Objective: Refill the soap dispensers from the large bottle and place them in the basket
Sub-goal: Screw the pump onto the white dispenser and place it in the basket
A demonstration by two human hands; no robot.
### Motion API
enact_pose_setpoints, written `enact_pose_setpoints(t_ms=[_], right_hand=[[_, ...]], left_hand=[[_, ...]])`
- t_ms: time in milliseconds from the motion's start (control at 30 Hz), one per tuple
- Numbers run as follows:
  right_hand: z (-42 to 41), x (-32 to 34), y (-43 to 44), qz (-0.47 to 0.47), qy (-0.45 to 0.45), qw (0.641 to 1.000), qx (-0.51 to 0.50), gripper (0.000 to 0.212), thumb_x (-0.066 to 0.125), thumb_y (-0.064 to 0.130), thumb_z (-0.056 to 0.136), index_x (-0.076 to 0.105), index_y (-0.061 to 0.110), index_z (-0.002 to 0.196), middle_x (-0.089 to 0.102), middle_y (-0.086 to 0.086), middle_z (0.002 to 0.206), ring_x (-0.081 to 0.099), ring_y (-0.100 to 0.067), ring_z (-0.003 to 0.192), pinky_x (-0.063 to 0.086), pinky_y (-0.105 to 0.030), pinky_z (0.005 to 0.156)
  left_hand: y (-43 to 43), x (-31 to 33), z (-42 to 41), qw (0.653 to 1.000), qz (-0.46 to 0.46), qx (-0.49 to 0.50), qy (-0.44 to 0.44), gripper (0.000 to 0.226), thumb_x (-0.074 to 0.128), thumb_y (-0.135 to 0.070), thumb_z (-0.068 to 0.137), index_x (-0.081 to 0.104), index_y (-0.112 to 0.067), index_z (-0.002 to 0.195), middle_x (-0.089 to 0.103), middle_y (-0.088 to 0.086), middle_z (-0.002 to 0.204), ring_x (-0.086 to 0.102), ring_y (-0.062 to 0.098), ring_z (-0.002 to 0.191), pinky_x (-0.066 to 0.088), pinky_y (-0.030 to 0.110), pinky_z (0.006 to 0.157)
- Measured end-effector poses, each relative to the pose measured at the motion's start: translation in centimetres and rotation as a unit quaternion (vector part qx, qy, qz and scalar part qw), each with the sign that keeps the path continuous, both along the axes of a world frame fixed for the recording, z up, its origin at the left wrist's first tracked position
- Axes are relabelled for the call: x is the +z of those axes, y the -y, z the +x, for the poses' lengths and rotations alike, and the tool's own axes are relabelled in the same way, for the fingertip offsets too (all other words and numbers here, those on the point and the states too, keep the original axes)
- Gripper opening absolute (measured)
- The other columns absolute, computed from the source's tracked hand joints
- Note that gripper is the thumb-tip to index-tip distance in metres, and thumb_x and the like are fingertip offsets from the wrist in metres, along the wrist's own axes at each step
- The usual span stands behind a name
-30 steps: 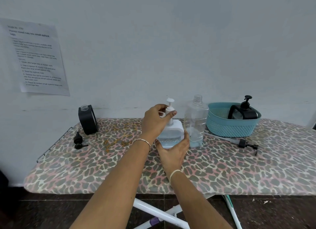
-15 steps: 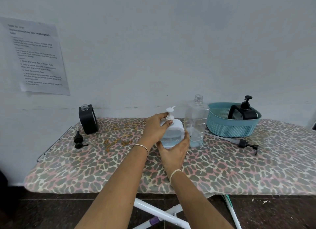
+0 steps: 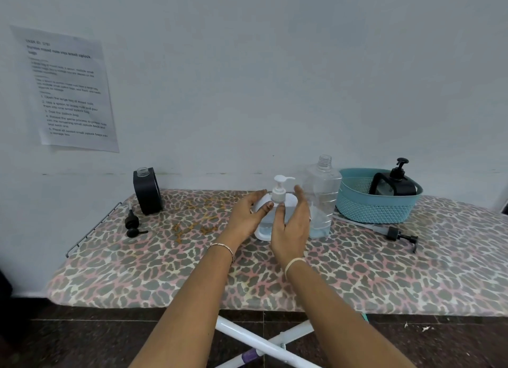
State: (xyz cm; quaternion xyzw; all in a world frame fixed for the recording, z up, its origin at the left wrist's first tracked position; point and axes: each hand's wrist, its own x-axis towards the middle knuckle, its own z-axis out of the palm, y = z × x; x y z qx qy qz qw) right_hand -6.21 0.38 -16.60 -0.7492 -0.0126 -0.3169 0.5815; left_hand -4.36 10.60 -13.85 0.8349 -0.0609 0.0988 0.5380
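Note:
A white soap dispenser with its white pump fitted stands upright at the middle of the leopard-print board. My left hand lies against its left side and my right hand against its front right, fingers straight, both thumbs near the pump collar. The large clear bottle stands uncapped just right of it, with a little blue liquid at the bottom. A teal basket at the right holds a black dispenser with its pump on.
A black dispenser with an open neck stands at the back left, its black pump lying in front of it. Another black pump with a long tube lies in front of the basket. A paper sheet hangs on the wall.
My left hand has left the pump head and dropped to the dispenser's side with its fingers straightened. My right hand has loosened its grip. The pump now sits down on the dispenser.

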Motion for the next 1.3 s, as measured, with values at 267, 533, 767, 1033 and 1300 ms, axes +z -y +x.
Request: enact_pose_setpoints(t_ms=[267, 533, 767, 1033, 1300], right_hand=[[3.1, 2.0, 1.5, -0.079, -0.059, 0.989, 0.112, 0.037, 0.041, 0.026, 0.102, 0.048, 0.013, 0.136, 0.055, -0.006, 0.132, 0.048, -0.02, 0.125, 0.037, -0.033, 0.106], [2.3, 1.0, 2.0, -0.025, 0.006, 1.0, -0.007, 0.037, 0.076, 0.027, 0.079, 0.058, 0.022, 0.111, 0.058, 0.009, 0.106, 0.052, -0.007, 0.104, 0.044, -0.027, 0.095], [2.8, 1.6, 1.9, -0.057, -0.043, 0.994, 0.077, 0.034, 0.052, 0.031, 0.095, 0.058, 0.023, 0.127, 0.059, 0.004, 0.128, 0.049, -0.012, 0.121, 0.037, -0.041, 0.108], [2.5, 1.6, 2.2, -0.066, -0.011, 0.997, 0.028, 0.033, 0.059, 0.031, 0.09, 0.056, 0.025, 0.122, 0.058, 0.009, 0.118, 0.047, -0.009, 0.117, 0.037, -0.033, 0.103], [3.4, 2.0, 2.3, -0.133, -0.08, 0.987, 0.046, 0.035, 0.055, 0.032, 0.095, 0.058, 0.022, 0.128, 0.059, 0.002, 0.123, 0.042, -0.019, 0.125, 0.023, -0.039, 0.108]], left_hand=[[-0.3, -0.3, 0.1, 1.0, 0.013, 0.002, 0.015, 0.052, 0.062, -0.032, 0.091, 0.049, -0.014, 0.138, 0.051, 0.002, 0.141, 0.045, 0.017, 0.131, 0.036, 0.028, 0.107], [0.0, -0.6, 0.1, 0.999, 0.009, 0.017, 0.026, 0.049, 0.062, -0.033, 0.091, 0.052, -0.016, 0.135, 0.053, -0.001, 0.138, 0.047, 0.015, 0.128, 0.038, 0.027, 0.105], [-0.1, -0.8, 0.3, 1.0, 0.01, 0.014, 0.025, 0.05, 0.061, -0.034, 0.091, 0.051, -0.016, 0.136, 0.051, -0.002, 0.141, 0.046, 0.015, 0.13, 0.038, 0.037, 0.108], [0.1, -0.7, 0.3, 1.0, 0.001, 0.015, 0.021, 0.049, 0.061, -0.031, 0.091, 0.051, -0.016, 0.136, 0.051, 0.0, 0.141, 0.046, 0.016, 0.13, 0.037, 0.035, 0.109], [0.1, -0.8, 0.4, 1.0, -0.002, 0.004, 0.013, 0.051, 0.059, -0.035, 0.092, 0.048, -0.018, 0.139, 0.046, 0.001, 0.146, 0.041, 0.018, 0.135, 0.034, 0.041, 0.112]])
